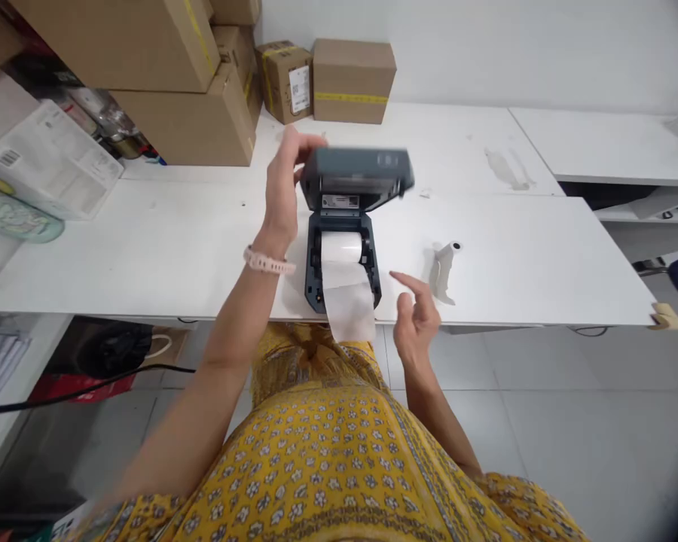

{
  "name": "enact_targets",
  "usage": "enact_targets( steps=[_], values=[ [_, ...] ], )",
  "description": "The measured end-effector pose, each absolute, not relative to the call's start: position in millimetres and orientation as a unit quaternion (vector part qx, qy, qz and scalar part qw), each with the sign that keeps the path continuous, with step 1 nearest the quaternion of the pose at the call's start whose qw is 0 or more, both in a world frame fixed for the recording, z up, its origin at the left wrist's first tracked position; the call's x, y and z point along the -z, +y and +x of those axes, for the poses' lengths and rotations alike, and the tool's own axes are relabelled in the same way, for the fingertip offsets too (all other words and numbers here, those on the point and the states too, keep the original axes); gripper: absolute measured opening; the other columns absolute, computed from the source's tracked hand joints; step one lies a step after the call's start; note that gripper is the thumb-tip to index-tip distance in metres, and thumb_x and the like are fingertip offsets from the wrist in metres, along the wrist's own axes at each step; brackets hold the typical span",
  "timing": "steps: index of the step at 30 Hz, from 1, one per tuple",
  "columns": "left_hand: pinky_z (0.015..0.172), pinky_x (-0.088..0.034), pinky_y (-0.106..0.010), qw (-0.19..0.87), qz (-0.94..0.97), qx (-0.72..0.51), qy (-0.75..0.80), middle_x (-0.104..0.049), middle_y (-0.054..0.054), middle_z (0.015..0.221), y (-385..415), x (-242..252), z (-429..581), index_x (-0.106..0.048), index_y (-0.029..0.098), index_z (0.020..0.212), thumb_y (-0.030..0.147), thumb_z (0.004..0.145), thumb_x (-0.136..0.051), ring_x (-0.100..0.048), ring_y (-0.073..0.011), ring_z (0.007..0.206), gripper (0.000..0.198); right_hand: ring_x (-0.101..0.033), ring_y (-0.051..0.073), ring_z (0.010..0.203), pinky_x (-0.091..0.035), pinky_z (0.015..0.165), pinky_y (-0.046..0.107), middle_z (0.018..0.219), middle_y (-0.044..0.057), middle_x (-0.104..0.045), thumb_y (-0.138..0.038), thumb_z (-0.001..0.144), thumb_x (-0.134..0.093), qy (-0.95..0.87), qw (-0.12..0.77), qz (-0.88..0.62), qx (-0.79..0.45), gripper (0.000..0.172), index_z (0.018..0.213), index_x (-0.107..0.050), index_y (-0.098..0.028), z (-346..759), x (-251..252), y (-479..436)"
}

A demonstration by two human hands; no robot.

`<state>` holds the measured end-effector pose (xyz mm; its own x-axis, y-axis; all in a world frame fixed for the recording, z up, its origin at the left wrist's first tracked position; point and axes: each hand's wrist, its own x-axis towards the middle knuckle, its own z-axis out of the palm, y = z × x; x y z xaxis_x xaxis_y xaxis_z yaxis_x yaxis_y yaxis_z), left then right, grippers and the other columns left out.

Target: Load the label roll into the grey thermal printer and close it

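A dark label printer (312,282) sits at the table's front edge with its lid (357,159) raised. My left hand (285,177) grips the left side of that lid, its fingertips partly hidden behind it. Inside the printer lies a white label roll (342,247), and its paper strip (349,305) runs forward over the front and hangs past the table edge. To the right of the printer is my right hand (416,322), apart from it, index finger stretched out and the other fingers curled, holding nothing. Beyond it, an empty paper core with a torn backing strip (445,269) rests on the table.
Cardboard boxes (353,79) stand along the wall, with a taller stack (192,124) at the back left. A white carton (53,158) and a light green bottle (19,214) are at the far left. The white table (520,256) has its front edge close to my body.
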<state>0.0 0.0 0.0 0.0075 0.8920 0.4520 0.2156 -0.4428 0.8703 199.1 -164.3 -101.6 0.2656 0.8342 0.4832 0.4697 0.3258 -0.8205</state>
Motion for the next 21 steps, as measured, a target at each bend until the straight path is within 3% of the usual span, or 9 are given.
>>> enact_targets(
  steps=[4, 6, 9, 12, 14, 18, 21],
  values=[
    [0.114, -0.040, -0.046, 0.257, 0.687, -0.513, 0.446, -0.069, -0.006, 0.115, -74.0, 41.4, 1.4, -0.068, 0.022, 0.092, 0.056, 0.098, -0.051, -0.059, -0.0245, 0.121, 0.039, -0.061, 0.026, 0.128, -0.052, 0.107, 0.054, 0.128, 0.009, -0.067, -0.043, 0.105, -0.034, -0.501, 0.611, -0.590, -0.167, 0.040, 0.127, -0.063, -0.027, 204.3, 100.2, -154.4],
    [0.120, -0.032, -0.048, 0.246, 0.686, -0.495, 0.474, -0.063, -0.007, 0.135, -93.8, 61.0, -0.5, -0.068, 0.025, 0.104, 0.056, 0.094, -0.058, -0.049, -0.0275, 0.136, 0.035, -0.056, 0.026, 0.135, -0.048, 0.112, 0.055, 0.136, 0.008, -0.063, -0.047, 0.105, -0.031, -0.504, 0.606, -0.584, -0.196, 0.044, 0.132, -0.060, -0.028, 203.8, 101.6, -148.0],
    [0.126, -0.020, -0.052, 0.288, 0.647, -0.486, 0.512, -0.041, -0.006, 0.160, -103.7, 82.0, -6.5, -0.052, 0.031, 0.140, 0.057, 0.089, -0.065, -0.026, -0.0299, 0.153, 0.059, -0.048, 0.025, 0.143, -0.040, 0.120, 0.056, 0.147, 0.006, -0.056, -0.053, 0.104, -0.031, -0.533, 0.566, -0.577, -0.251, 0.047, 0.139, -0.054, -0.031, 198.5, 104.2, -139.3],
    [0.128, -0.016, -0.052, 0.396, 0.572, -0.473, 0.541, -0.023, -0.005, 0.170, -103.8, 93.4, -11.1, -0.031, 0.034, 0.156, 0.059, 0.085, -0.069, -0.010, -0.0320, 0.159, 0.084, -0.043, 0.025, 0.148, -0.038, 0.122, 0.054, 0.155, 0.008, -0.049, -0.059, 0.103, -0.034, -0.553, 0.525, -0.573, -0.301, 0.054, 0.146, -0.048, -0.030, 191.4, 108.4, -130.6],
    [0.128, -0.022, -0.050, 0.478, 0.510, -0.462, 0.545, -0.020, -0.006, 0.171, -104.4, 97.4, -11.0, -0.023, 0.033, 0.159, 0.061, 0.084, -0.069, -0.011, -0.0328, 0.159, 0.092, -0.040, 0.026, 0.150, -0.040, 0.121, 0.051, 0.160, 0.009, -0.044, -0.062, 0.102, -0.034, -0.564, 0.503, -0.566, -0.330, 0.060, 0.152, -0.040, -0.030, 189.5, 113.5, -124.9],
    [0.122, -0.037, -0.049, 0.568, 0.453, -0.452, 0.518, -0.034, -0.011, 0.166, -108.1, 101.2, -8.0, -0.014, 0.029, 0.163, 0.059, 0.085, -0.067, -0.033, -0.0333, 0.152, 0.099, -0.034, 0.027, 0.154, -0.041, 0.120, 0.056, 0.167, 0.010, -0.033, -0.068, 0.098, -0.041, -0.575, 0.470, -0.541, -0.396, 0.074, 0.160, -0.022, -0.031, 195.7, 125.9, -119.1],
    [0.118, -0.043, -0.048, 0.574, 0.463, -0.446, 0.507, -0.042, -0.014, 0.161, -110.8, 103.9, -9.3, -0.014, 0.026, 0.163, 0.059, 0.083, -0.069, -0.042, -0.0351, 0.147, 0.102, -0.045, 0.030, 0.147, -0.044, 0.116, 0.059, 0.164, 0.013, -0.039, -0.071, 0.092, -0.049, -0.548, 0.459, -0.519, -0.468, 0.085, 0.161, -0.017, -0.031, 201.1, 130.2, -120.6]
  ],
)
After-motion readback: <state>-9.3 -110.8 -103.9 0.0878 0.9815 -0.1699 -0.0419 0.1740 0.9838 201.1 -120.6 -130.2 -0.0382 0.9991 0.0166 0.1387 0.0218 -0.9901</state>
